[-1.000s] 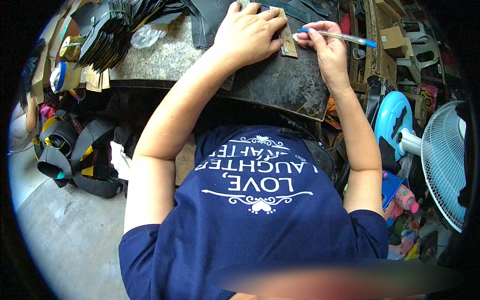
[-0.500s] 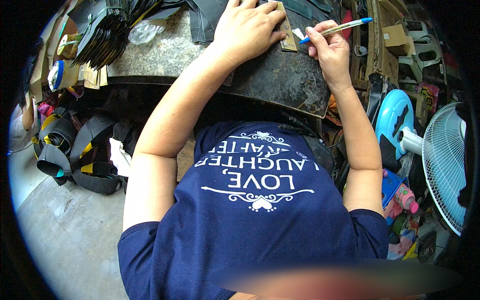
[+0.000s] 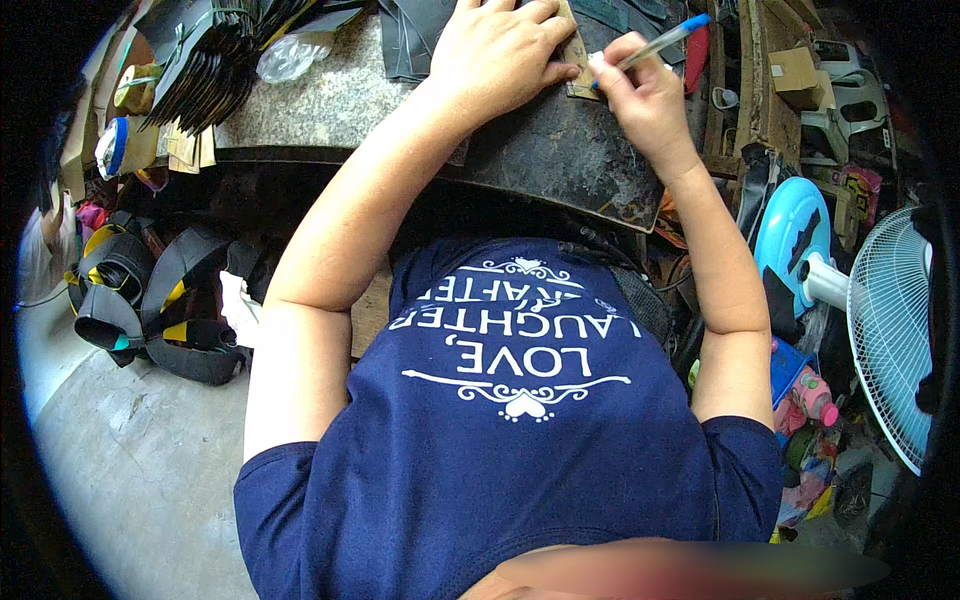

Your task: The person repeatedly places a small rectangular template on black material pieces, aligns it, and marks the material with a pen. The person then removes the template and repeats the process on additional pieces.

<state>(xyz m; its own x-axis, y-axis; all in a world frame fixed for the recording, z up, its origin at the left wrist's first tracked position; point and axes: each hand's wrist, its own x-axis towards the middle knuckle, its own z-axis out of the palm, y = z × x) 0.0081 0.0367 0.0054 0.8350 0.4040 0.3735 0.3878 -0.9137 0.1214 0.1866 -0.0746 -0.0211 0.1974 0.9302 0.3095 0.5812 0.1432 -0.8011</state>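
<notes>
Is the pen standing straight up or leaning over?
Leaning over. The pen slants in the right hand: its blue back end points to the upper right, its tip toward the flat strip.

clear plastic pen, scuffed tabletop, matt cloth shirt

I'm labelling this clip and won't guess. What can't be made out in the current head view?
Flat strip, head view: the left hand covers part of it.
Pen, head view: the right hand hides part of its length; whether its tip touches the strip is too small to tell.
Fan, head view: its right side is lost in the dark rim.
</notes>
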